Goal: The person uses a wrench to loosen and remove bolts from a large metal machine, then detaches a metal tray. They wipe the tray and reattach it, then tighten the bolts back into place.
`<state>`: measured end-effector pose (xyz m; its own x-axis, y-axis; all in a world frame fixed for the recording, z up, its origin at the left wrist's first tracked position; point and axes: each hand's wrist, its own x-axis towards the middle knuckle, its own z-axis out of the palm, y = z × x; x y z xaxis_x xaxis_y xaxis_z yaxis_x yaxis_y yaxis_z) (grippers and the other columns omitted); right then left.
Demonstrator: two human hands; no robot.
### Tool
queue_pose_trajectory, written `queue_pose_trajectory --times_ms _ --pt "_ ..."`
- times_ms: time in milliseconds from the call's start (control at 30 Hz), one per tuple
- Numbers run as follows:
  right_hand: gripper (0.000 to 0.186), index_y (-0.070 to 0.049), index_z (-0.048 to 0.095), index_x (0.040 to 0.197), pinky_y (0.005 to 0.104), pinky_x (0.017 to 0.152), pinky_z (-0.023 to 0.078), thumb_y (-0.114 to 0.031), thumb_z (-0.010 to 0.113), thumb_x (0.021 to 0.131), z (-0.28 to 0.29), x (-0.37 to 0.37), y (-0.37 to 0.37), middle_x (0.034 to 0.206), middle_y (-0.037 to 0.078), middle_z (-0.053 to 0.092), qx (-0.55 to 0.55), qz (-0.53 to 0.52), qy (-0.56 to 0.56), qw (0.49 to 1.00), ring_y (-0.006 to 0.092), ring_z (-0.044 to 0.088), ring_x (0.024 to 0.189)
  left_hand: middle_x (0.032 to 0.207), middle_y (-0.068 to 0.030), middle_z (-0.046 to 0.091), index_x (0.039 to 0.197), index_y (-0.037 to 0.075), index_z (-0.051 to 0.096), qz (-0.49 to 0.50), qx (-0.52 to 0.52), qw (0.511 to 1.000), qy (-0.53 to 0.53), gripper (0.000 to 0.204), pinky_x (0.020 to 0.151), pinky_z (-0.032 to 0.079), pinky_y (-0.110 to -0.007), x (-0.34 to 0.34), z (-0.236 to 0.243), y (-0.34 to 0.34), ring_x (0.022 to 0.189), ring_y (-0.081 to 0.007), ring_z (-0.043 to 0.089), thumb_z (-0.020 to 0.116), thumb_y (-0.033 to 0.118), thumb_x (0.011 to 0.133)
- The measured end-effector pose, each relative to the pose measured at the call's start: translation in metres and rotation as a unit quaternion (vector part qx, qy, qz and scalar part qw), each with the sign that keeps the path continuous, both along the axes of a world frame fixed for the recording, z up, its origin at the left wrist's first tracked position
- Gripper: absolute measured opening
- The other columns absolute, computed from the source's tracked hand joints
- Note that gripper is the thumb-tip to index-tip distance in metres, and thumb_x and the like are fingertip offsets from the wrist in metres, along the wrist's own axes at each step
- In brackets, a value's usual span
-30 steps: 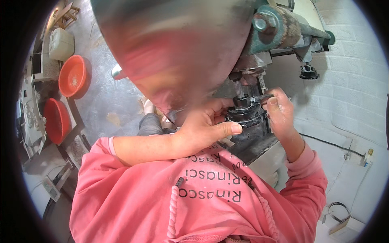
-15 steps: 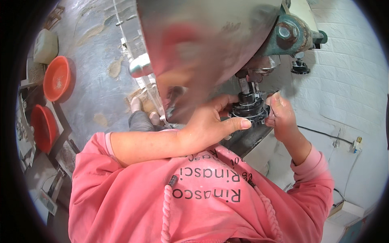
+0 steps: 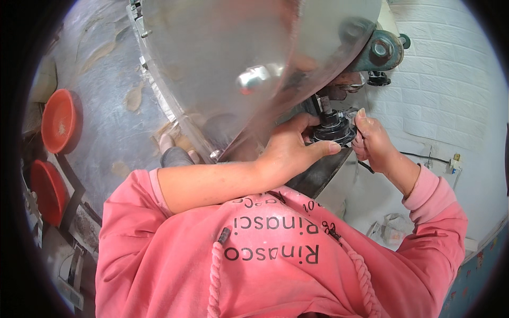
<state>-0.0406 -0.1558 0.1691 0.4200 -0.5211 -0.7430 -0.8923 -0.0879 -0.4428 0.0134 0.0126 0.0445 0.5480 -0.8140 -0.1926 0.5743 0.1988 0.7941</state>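
A black stepped round fitting (image 3: 333,132) sits on a threaded metal shaft (image 3: 325,104) beneath the machine's housing. My left hand (image 3: 286,151) grips the fitting from the left, thumb across its lower front and fingers curled behind. My right hand (image 3: 371,143) is closed at the fitting's right side on a small metal handle (image 3: 351,114), mostly hidden by the fingers. A large shiny sheet-metal panel (image 3: 222,53) hangs over the left hand. To the upper right is a green bracket with a big bolt (image 3: 380,49).
Two red basins (image 3: 58,119) stand at the left, near a pale jerrycan (image 3: 45,79). A dark metal base (image 3: 315,172) lies below my hands. A white wall (image 3: 435,95), a black cable (image 3: 424,156) and a crumpled bag (image 3: 392,228) are at the right. My feet show beside the machine.
The view has shifted, showing more of the panel and the floor at right. Both hands stay on the fitting and handle, now appearing slightly higher and further right.
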Motion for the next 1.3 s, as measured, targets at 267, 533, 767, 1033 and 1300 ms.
queue_pose_trajectory --times_ms 267,533,767,1033,1300 --pt "0.053 -0.016 0.036 0.063 0.0261 0.039 0.018 -0.06 0.04 0.091 0.003 0.004 0.009 0.05 -0.003 0.031 -0.035 -0.025 0.022 0.999 0.0092 0.023 0.04 0.102 -0.0146 0.061 0.12 -0.005 0.047 0.038 -0.01 0.999 -0.035 0.069 0.076 0.048 -0.03 0.001 -0.001 -0.004 0.086 -0.0198 0.059 0.08 0.027 0.068" --pt "0.037 -0.01 0.048 0.079 0.0249 0.041 0.023 -0.043 0.049 0.093 -0.006 0.002 0.009 0.055 -0.002 0.037 -0.071 0.023 -0.095 0.993 0.0077 0.028 0.044 0.116 -0.0101 0.053 0.133 -0.003 0.036 -0.176 -0.153 0.967 0.105 0.069 0.088 0.044 -0.035 0.03 -0.006 -0.007 0.106 -0.019 0.05 0.071 0.025 0.08" --pt "0.022 -0.008 0.049 0.089 0.0201 0.045 0.025 -0.029 0.052 0.095 -0.009 -0.016 -0.017 0.058 -0.005 0.038 0.099 -0.007 -0.225 0.969 0.0031 0.031 0.048 0.123 -0.0101 0.052 0.136 0.0 0.034 -0.097 -0.11 0.981 0.125 0.07 0.098 0.039 -0.035 0.014 -0.003 -0.003 0.112 -0.0191 0.049 0.068 0.026 0.081" --pt "0.032 -0.004 0.055 0.096 0.0208 0.053 0.034 -0.035 0.054 0.093 -0.099 -0.016 -0.033 0.068 -0.001 0.05 0.147 -0.044 -0.363 0.919 0.0068 0.043 0.057 0.131 -0.0112 0.048 0.138 0.0 0.032 -0.126 -0.129 0.968 0.173 0.074 0.104 0.035 -0.035 0.019 0.001 0.001 0.121 -0.0205 0.046 0.07 0.026 0.08" --pt "0.031 -0.003 0.057 0.098 0.0236 0.062 0.039 -0.034 0.051 0.095 -0.153 -0.005 -0.029 0.081 0.003 0.055 0.34 0.045 -0.507 0.791 0.0095 0.049 0.069 0.137 -0.0148 0.04 0.142 -0.004 0.021 -0.135 -0.044 0.973 0.183 0.085 0.107 0.029 -0.038 0.025 0.023 0.004 0.126 -0.0224 0.04 0.071 0.024 0.08"
